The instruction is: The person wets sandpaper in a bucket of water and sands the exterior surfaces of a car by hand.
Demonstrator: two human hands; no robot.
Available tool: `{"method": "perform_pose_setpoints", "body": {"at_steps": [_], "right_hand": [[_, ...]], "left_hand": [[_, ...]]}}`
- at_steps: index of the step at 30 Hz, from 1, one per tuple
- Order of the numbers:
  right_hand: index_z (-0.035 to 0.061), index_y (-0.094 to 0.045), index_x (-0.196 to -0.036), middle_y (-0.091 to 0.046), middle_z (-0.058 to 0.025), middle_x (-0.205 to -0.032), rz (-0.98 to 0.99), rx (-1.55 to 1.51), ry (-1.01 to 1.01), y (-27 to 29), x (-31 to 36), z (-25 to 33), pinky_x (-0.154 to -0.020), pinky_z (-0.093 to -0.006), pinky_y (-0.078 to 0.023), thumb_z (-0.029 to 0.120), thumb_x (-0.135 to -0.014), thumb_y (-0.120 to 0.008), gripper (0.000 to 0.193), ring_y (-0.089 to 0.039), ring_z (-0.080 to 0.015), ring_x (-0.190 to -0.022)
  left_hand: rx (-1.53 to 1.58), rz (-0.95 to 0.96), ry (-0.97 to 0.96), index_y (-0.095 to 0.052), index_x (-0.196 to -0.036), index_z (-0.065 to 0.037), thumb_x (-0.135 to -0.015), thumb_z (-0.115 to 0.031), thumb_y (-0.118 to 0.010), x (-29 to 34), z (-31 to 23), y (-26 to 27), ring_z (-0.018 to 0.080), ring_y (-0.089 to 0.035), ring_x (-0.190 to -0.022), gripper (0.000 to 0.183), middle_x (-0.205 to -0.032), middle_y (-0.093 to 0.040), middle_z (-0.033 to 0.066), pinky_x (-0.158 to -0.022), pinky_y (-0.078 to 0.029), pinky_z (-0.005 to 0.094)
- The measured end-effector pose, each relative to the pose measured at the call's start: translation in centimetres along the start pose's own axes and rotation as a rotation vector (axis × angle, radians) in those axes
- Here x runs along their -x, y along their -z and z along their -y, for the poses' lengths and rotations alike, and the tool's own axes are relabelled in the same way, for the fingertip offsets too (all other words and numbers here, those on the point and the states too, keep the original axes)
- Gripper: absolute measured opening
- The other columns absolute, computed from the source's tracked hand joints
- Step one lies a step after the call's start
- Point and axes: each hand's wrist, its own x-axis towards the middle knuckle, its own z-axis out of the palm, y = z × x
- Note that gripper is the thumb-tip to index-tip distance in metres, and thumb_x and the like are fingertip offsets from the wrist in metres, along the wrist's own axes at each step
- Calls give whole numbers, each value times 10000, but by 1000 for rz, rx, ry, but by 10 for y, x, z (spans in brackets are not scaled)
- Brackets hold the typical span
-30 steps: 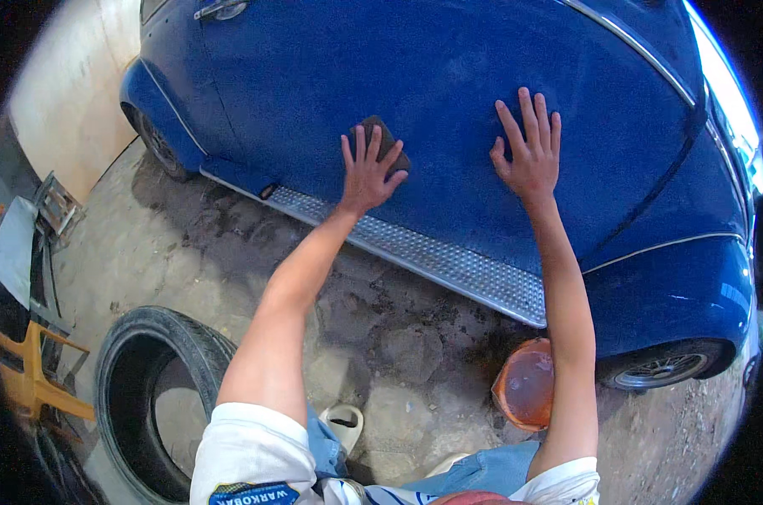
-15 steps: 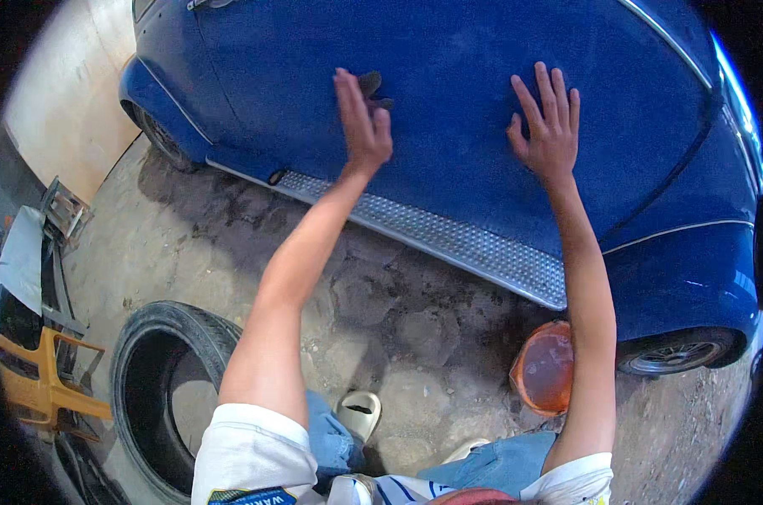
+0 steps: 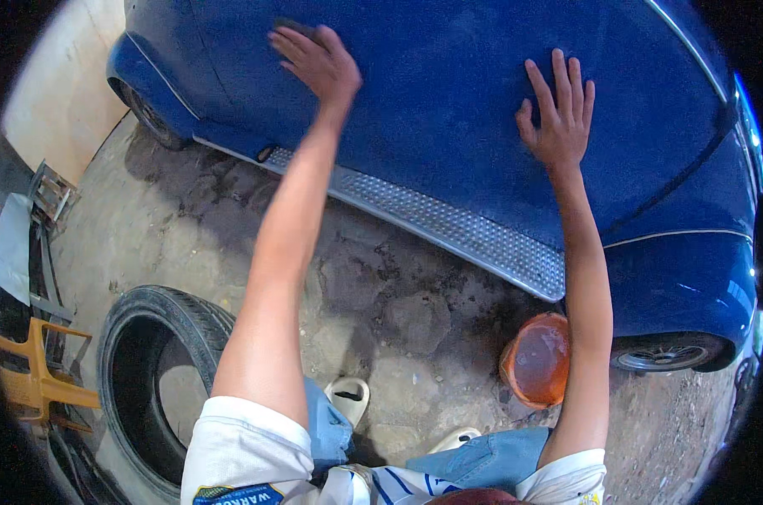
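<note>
Dark pad [image 3: 300, 29] sits against the blue car [image 3: 432, 126] under the left hand [image 3: 324, 71], gripped or merely pressed I cannot tell, the right hand [image 3: 560, 126] spread wide and apparently empty, rubbing seemingly under way, finished and remaining areas indistinguishable.

One left hand [image 3: 321, 69], one right hand [image 3: 560, 130], one pad [image 3: 300, 31], one car [image 3: 432, 109] with two wheels [image 3: 663, 355] showing, one running board [image 3: 449, 223], one loose tyre [image 3: 192, 324], one bucket [image 3: 508, 369], one chair [image 3: 38, 385], two sandals [image 3: 353, 411], two sleeves [image 3: 248, 433]
</note>
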Motion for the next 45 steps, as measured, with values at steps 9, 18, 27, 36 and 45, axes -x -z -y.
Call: {"method": "perform_pose_setpoints", "body": {"at_steps": [9, 18, 27, 36, 45], "right_hand": [[316, -517, -1522, -394, -56, -1647, 36, 13, -2, 5, -5, 2, -1239, -539, -258, 296, -905, -605, 624, -352, -282, -1527], [315, -533, -1509, -396, -49, -1647, 12, -2, -11, 1, 0, 2, -1234, -542, -271, 283, -891, -622, 625, -353, -278, -1526], [296, -537, -1506, -400, -61, -1644, 48, 0, -32, 8, -3, 2, -1235, -539, -265, 276, -887, -613, 623, -357, -283, -1525], [286, -518, -1518, -375, -73, -1657, 80, -48, -34, 15, -7, 5, -1244, -547, -249, 271, -902, -602, 621, -333, -290, -1537], [110, -470, -1521, -368, -159, -1636, 198, -406, 76, 12, 22, 51, -1206, -624, -269, 159, -793, -716, 770, -338, -373, -1521]], "left_hand": [[-178, 370, -630, -10, -1617, 73, -1027, -596, -409, 163, -7, -15, 507, 45, -1561, 978, -1683, 31, 331, -1149, 114, 745], [-164, 229, -534, -148, -1613, 67, -1066, -499, -372, 113, -52, -41, 476, -61, -1571, 819, -1686, -92, 310, -1199, 9, 707], [-189, 109, -429, -119, -1637, 14, -1066, -541, -377, 71, -42, -46, 454, -44, -1579, 837, -1702, -80, 275, -1198, 22, 705], [-71, 257, -566, -89, -1633, 35, -1030, -471, -486, 166, -70, -16, 446, -12, -1584, 882, -1710, -50, 262, -1209, 24, 691], [-119, 434, -668, -326, -1600, -47, -1040, -410, -512, 73, -14, 30, 421, -181, -1566, 693, -1696, -201, 218, -1237, -93, 629]]}}
